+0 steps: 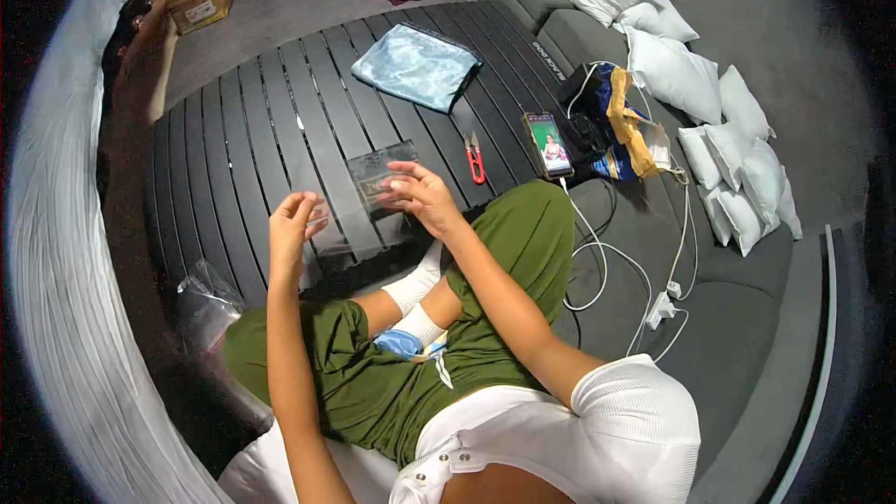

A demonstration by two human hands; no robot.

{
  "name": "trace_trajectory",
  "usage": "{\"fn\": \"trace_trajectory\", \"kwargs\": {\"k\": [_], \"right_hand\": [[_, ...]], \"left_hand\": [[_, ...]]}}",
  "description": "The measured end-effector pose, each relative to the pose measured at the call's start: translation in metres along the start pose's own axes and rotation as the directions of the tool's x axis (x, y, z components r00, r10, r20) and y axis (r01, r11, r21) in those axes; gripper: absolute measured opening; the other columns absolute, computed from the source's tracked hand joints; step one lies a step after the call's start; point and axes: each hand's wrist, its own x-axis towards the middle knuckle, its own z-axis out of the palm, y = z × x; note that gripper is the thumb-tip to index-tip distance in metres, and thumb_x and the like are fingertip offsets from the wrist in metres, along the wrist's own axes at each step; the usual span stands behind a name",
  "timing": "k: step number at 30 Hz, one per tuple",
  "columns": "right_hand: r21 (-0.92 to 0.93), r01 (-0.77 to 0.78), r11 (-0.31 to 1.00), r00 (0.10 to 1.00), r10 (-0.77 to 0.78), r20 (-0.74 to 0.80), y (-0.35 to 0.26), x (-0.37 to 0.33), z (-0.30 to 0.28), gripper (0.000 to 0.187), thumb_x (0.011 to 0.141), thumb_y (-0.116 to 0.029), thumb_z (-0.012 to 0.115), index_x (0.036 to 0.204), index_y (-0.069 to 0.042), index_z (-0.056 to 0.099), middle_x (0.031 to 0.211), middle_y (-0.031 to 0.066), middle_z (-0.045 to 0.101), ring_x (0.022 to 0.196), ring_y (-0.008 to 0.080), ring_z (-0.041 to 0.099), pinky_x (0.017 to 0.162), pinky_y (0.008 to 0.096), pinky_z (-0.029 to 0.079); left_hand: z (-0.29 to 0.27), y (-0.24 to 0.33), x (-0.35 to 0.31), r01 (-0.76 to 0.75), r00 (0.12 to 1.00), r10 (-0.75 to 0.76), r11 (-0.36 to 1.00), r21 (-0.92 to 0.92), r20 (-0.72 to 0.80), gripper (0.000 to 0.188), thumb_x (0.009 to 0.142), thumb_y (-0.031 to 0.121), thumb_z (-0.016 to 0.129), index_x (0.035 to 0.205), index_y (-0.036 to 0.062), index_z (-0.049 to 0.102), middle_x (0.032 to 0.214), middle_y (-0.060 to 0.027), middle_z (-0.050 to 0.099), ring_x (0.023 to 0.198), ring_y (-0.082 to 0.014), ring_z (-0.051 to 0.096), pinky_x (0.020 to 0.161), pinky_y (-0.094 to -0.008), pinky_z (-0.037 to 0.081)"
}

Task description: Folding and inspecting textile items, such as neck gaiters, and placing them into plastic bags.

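Note:
A clear plastic bag (347,231) spans the gap between my hands above the slatted table; its thin outline is hard to see. My left hand (297,222) is closed, thumb and fingers pinching the bag's left edge. With bent fingers, my right hand (425,198) grips the bag's other side. Behind those fingers is a dark, see-through rectangular patch (371,171); whether it belongs to the bag or lies on the table I cannot tell. Farther off lies a folded light-blue shiny cloth (415,67). Red-handled thread snips (476,161) rest to the right of my right hand.
A phone (549,145) with a lit screen leans at the table's right edge, wired to white cables (644,289). Beside it sits a yellow and blue bag (627,126). White pillows (672,70) line the grey sofa. Crumpled clear plastic (207,303) lies by my left knee.

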Motion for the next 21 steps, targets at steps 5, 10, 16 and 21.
{"fn": "trace_trajectory", "kwargs": {"k": [5,10,16,21], "right_hand": [[-0.250,0.290,0.924,0.917,-0.343,-0.206,0.017,0.008,-0.010,0.043,0.079,-0.002,0.057,0.118,-0.003,0.039,0.094,0.0068,0.056,0.084,0.0141,0.056,0.073,0.0252,0.047],[-0.800,0.395,0.451,0.628,-0.768,-0.123,0.003,-0.003,-0.001,0.045,0.074,0.001,0.057,0.117,-0.002,0.043,0.107,0.0098,0.050,0.101,0.0204,0.049,0.089,0.0310,0.038],[-0.902,0.431,0.011,0.632,-0.717,0.294,-0.018,-0.027,0.028,0.016,0.067,0.002,0.057,0.082,-0.005,0.059,0.089,0.0077,0.058,0.095,0.0273,0.051,0.084,0.0354,0.040],[-0.809,0.569,-0.146,0.662,-0.502,0.557,-0.015,-0.035,0.051,0.022,0.061,0.000,0.060,0.082,-0.008,0.061,0.093,0.0036,0.059,0.098,0.0258,0.051,0.086,0.0373,0.039]], "left_hand": [[0.007,-0.004,-0.004,0.044,0.981,-0.044,0.999,0.009,0.190,0.012,0.083,0.010,0.055,0.088,0.0059,0.045,0.099,-0.0160,0.060,0.076,-0.0167,0.062,0.065,-0.0255,0.051],[0.020,0.007,-0.016,0.100,0.972,-0.100,0.995,0.007,0.215,0.038,0.082,0.011,0.058,0.115,0.0011,0.043,0.092,-0.0133,0.062,0.078,-0.0162,0.062,0.065,-0.0239,0.050],[0.021,0.009,-0.021,0.125,0.973,-0.128,0.992,0.029,0.190,0.030,0.080,0.014,0.061,0.103,-0.0038,0.054,0.086,-0.0104,0.063,0.074,-0.0134,0.062,0.068,-0.0236,0.050],[0.022,0.000,-0.018,0.112,0.965,-0.107,0.994,-0.004,0.240,0.020,0.080,0.010,0.061,0.094,-0.0042,0.057,0.082,-0.0121,0.063,0.072,-0.0156,0.062,0.064,-0.0218,0.050]]}}
